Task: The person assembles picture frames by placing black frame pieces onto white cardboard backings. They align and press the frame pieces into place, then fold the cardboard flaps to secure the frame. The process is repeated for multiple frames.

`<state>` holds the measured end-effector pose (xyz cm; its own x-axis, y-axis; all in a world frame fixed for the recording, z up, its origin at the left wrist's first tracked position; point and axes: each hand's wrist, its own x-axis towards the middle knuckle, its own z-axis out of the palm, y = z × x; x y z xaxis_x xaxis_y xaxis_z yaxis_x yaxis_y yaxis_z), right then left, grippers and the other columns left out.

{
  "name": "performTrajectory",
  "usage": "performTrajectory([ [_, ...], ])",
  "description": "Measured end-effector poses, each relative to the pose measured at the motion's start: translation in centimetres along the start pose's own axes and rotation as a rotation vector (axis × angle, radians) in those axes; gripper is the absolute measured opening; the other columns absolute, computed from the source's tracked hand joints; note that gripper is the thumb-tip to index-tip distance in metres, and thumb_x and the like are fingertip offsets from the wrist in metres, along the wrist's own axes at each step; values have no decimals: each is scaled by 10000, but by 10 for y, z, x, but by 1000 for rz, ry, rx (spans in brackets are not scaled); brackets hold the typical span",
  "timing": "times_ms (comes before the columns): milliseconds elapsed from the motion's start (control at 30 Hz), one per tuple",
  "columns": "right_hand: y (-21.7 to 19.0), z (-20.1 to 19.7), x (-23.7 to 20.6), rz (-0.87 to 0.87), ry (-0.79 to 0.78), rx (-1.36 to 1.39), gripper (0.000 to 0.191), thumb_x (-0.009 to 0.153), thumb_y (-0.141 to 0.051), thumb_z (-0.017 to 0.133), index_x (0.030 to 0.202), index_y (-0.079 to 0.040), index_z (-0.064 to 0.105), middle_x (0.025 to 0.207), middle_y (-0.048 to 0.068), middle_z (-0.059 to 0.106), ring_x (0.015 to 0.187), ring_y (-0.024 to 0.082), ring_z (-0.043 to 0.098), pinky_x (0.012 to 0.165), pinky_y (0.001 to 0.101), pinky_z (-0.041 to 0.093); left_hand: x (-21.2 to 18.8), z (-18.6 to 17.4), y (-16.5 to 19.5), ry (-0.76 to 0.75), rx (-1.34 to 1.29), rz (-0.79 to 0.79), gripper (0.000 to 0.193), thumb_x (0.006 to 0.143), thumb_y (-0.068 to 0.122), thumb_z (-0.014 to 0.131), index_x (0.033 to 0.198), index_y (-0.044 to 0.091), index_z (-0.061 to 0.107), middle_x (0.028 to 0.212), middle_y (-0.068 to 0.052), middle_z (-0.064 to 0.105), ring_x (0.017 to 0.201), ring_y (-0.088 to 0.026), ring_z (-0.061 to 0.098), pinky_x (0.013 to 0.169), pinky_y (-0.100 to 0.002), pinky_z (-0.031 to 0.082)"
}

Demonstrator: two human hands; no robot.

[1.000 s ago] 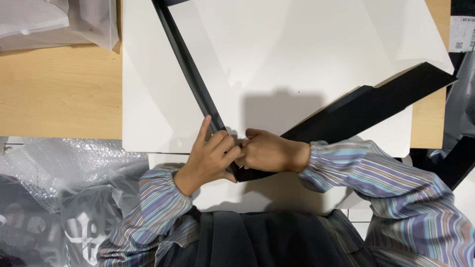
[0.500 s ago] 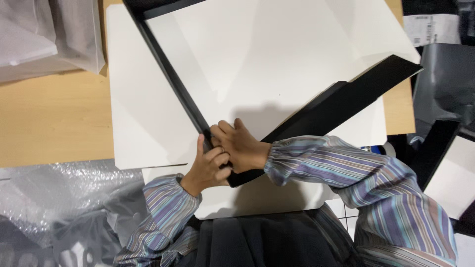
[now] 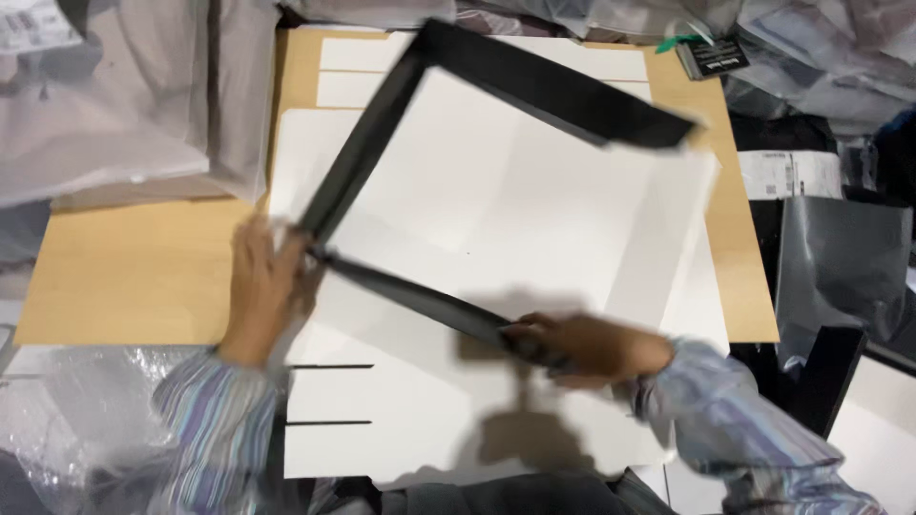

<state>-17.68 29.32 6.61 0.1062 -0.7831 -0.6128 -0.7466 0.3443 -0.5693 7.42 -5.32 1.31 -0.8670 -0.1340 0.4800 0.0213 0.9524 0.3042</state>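
Pale wooden tabletop (image 3: 124, 277) is covered in the middle by large white boards (image 3: 496, 191), and on these the work is done. Going outward from the hands: the left hand (image 3: 262, 286) is closed around the corner joint where two black frame strips (image 3: 367, 143) meet, just at the left edge of the boards; the right hand (image 3: 582, 348) is clenched on the free end of the lower black strip (image 3: 410, 291), which runs slanted from the left hand towards it. Both hands are blurred, so the exact placing of the fingers cannot be told. A third black strip (image 3: 563, 91) is joined at the top corner and lies across the far side of the boards, its right end free. To handle this well, the joint should be kept pinned flat with the left hand while the lower strip is swung slowly from its end, so that the corner is not strained and the far strip is not dragged across the boards. Clear plastic wrapping (image 3: 105, 105) is heaped at the upper left, bubble wrap (image 3: 57, 420) at the lower left, and grey bags (image 3: 840, 257) at the right.
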Motion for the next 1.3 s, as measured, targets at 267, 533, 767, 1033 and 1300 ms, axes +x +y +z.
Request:
performTrajectory([
  [267,-56,23,62,-133,208,73,608,1088,-421,397,1512,16,389,1162,218,697,943,310,654,882,401,557,55,42,80,-296,-234,330,547,589,175,820,1130,144,745,1095,-37,726,1032,-293,648,1034,-619,359],
  [533,-3,33,68,-218,328,-156,548,1055,-506,432,1533,-238,436,1702,160,254,1533,383,191,1183,610,154,96,16,32,-725,43,226,264,728,349,836,922,181,772,833,-13,726,913,-213,674,874,-398,490],
  [767,9,62,78,-191,765,-568,627,1034,-562,408,1597,-288,369,1715,98,98,1565,351,-18,1119,720,-145,92,38,21,-530,47,470,617,585,745,758,821,175,743,733,3,682,821,-232,689,940,-535,486],
  [1033,-3,73,103,-95,1043,-630,557,1092,-551,369,1612,-349,375,1736,119,117,1605,340,-2,1108,750,-134,-4,78,104,-50,46,390,92,874,149,752,800,198,729,740,91,706,675,-73,658,1143,-558,443],
  [1300,-42,96,122,137,1031,-426,758,1033,-538,423,1614,-82,250,1663,328,39,1539,497,-67,1060,823,-99,35,57,61,80,-237,-130,277,739,228,864,931,88,722,737,-81,663,692,-246,664,830,-505,519],
])
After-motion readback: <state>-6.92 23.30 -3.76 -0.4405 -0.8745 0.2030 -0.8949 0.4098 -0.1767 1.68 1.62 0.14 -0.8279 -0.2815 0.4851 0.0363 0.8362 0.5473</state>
